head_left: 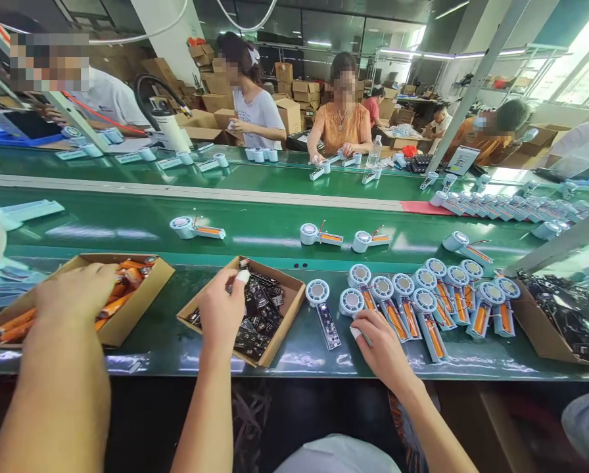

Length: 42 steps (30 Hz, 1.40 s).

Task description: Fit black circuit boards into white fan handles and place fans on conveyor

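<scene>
Green assembly bench beside a conveyor: the left hand dips its fingertips into a carton of black circuit boards, and the right hand touches the nearest white fan shell. Neither hand's grasp can be made out. Lifting a single board by its edges looks wisest. A co-worker's hand reaches into the battery box.

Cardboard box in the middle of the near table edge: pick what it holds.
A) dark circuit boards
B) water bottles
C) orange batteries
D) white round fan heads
A: the cardboard box is filled with small dark circuit boards, and the left hand reaches into it.
</scene>
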Motion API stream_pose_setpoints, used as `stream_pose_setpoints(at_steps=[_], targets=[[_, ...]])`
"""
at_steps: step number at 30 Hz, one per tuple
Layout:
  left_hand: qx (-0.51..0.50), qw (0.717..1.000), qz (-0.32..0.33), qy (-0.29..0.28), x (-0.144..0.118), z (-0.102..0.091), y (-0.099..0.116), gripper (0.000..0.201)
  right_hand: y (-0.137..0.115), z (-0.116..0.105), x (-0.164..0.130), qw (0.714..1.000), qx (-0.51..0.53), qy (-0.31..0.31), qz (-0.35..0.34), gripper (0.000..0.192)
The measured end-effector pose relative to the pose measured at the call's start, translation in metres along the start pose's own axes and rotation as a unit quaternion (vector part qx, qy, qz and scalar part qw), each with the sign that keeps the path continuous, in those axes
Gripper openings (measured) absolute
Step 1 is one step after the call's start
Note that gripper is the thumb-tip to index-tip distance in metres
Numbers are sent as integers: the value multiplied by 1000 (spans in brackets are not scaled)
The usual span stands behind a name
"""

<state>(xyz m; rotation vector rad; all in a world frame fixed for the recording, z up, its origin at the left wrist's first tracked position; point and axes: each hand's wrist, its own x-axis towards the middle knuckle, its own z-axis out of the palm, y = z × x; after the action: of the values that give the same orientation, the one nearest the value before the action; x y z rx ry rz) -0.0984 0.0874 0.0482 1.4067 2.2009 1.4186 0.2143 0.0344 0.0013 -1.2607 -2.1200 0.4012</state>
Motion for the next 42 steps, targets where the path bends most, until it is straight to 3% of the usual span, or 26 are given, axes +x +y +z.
stream_pose_setpoints(at_steps=[2, 3, 5, 7, 9, 11, 12, 14, 17, 19, 24, 29, 34, 42], targets=[[-111, 993, -41, 16, -18, -3, 9, 20, -1, -2, -4, 996, 79, -1, 36, 19], [-185, 980, -68, -7, -33, -1, 16, 23, -1, -3, -7, 993, 108, -3, 52, 17], [-308, 933, -137, -125, -71, 7, 29, 31, -2, -4, -13, 988, 136, -2, 78, 16], [-384, 860, -179, -284, -113, 21, 43, 36, -2, -3, -17, 986, 140, 6, 91, 17], [-408, 800, -205, -390, -150, 37, 52, 38, -3, -2, -19, 985, 139, 16, 100, 18], [-397, 779, -215, -436, -173, 50, 54, 35, -4, -1, -19, 984, 139, 18, 108, 18], [-380, 785, -210, -441, -179, 54, 52, 33, -5, -1, -18, 984, 138, 16, 112, 19], [-331, 827, -184, -415, -181, 57, 41, 30, -6, -2, -17, 983, 136, 9, 120, 19], [-242, 895, -142, -346, -175, 49, 20, 30, -8, -2, -16, 981, 141, 1, 130, 18], [-203, 917, -127, -320, -173, 41, 10, 29, -8, -2, -16, 980, 152, -4, 131, 17], [-216, 910, -103, -340, -181, 41, 15, 22, -9, 0, -16, 985, 145, -15, 93, 20], [-223, 894, -115, -371, -185, 57, 22, 20, -14, 4, -15, 1000, -3, -13, 11, 22], [-197, 906, -69, -367, -186, 60, 16, 19, -20, 7, -14, 990, -135, -13, -41, 18], [-166, 926, -40, -337, -184, 59, 18, 19, -27, 5, -10, 977, -201, -47, -56, 18]])
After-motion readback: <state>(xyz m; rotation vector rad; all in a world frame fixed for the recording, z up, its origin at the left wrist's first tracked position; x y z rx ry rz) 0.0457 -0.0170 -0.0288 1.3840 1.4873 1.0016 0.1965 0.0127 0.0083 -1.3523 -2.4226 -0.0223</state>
